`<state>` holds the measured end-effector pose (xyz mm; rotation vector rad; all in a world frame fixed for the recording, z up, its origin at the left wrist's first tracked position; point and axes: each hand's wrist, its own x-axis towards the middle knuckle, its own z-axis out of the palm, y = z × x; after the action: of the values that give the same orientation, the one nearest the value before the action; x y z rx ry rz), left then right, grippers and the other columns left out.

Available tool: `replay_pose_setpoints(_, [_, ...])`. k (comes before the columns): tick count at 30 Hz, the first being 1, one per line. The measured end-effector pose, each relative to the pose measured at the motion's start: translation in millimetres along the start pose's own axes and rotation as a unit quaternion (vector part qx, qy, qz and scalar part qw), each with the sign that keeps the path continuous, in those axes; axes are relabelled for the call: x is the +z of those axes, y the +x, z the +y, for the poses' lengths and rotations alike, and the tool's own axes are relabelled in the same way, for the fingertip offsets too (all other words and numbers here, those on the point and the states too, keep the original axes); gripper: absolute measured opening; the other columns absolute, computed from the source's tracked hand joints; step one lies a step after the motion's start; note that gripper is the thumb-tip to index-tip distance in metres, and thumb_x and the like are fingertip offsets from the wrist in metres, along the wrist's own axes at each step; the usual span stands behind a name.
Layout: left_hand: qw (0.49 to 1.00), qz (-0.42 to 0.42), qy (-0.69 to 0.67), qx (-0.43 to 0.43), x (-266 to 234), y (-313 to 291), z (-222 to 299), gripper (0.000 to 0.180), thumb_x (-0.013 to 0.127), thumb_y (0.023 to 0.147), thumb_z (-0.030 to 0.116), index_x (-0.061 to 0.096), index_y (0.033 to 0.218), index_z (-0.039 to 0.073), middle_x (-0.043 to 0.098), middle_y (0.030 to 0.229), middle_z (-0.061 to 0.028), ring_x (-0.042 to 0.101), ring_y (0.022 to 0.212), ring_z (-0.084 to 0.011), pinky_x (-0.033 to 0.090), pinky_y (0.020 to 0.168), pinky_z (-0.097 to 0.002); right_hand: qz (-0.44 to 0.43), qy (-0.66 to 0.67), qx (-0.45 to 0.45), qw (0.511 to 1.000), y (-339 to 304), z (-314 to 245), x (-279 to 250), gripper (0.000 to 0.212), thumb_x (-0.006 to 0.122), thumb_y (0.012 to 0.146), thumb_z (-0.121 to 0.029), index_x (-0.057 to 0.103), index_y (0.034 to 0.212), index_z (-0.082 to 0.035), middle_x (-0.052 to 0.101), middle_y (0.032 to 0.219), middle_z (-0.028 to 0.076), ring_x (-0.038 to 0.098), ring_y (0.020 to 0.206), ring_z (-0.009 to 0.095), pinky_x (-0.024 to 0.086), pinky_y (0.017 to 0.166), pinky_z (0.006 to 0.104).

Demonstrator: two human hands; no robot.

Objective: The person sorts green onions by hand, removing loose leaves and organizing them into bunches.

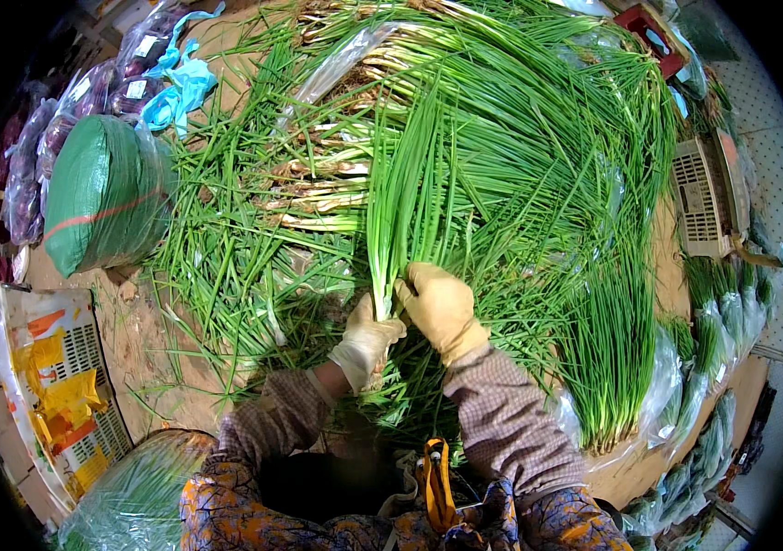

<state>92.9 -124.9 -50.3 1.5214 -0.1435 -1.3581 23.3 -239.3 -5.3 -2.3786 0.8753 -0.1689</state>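
Observation:
A small bunch of green onions (pixel 402 197) stands out before me, its leaves pointing away and its pale stems toward me. My left hand (pixel 368 340), in a pale glove, is wrapped round the stems near the root end. Close beside it, my right hand (pixel 442 308), in a yellowish glove, has its fingers curled in against the right side of the same bunch; its fingertips are partly hidden. Beyond both hands spreads a large pile of green onions (pixel 520 174), with root ends to the left and leaves to the right. Loose trimmed leaves (pixel 235 275) lie to the left.
At left stand a green wrapped sack (pixel 102 197), bagged purple vegetables (pixel 139 64) and a crate with yellow wrapping (pixel 65 386). A neat bundle of green onions (pixel 607 367) lies at right, near plastic-wrapped bundles (pixel 726 317) and a beige crate (pixel 704 197). Blue plastic strips (pixel 180 87) lie far left.

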Motion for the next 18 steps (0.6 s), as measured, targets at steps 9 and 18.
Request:
replay_pose_setpoints(9, [0.995, -0.017, -0.059, -0.077, -13, 21, -21, 0.021, 0.061, 0.082, 0.009, 0.056, 0.100, 0.000, 0.061, 0.085, -0.0053, 0.056, 0.067, -0.0131, 0.045, 0.053, -0.0248, 0.020, 0.669, 0.198, 0.716, -69, 2, -27, 0.016, 0.051, 0.089, -0.019, 0.045, 0.089, -0.004, 0.056, 0.064, 0.006, 0.057, 0.051, 0.015, 0.047, 0.044, 0.0232])
replay_pose_setpoints(18, [0.991, -0.074, -0.091, -0.059, -10, 13, -23, 0.037, 0.057, 0.077, -0.003, 0.048, 0.113, 0.001, 0.057, 0.093, -0.0090, 0.060, 0.075, -0.0207, 0.049, 0.058, -0.0290, -0.083, 0.224, 0.324, 0.915, -27, 25, -8, 0.038, 0.061, 0.079, -0.037, 0.058, 0.079, 0.001, 0.061, 0.063, 0.014, 0.060, 0.055, 0.022, 0.047, 0.056, 0.0346])
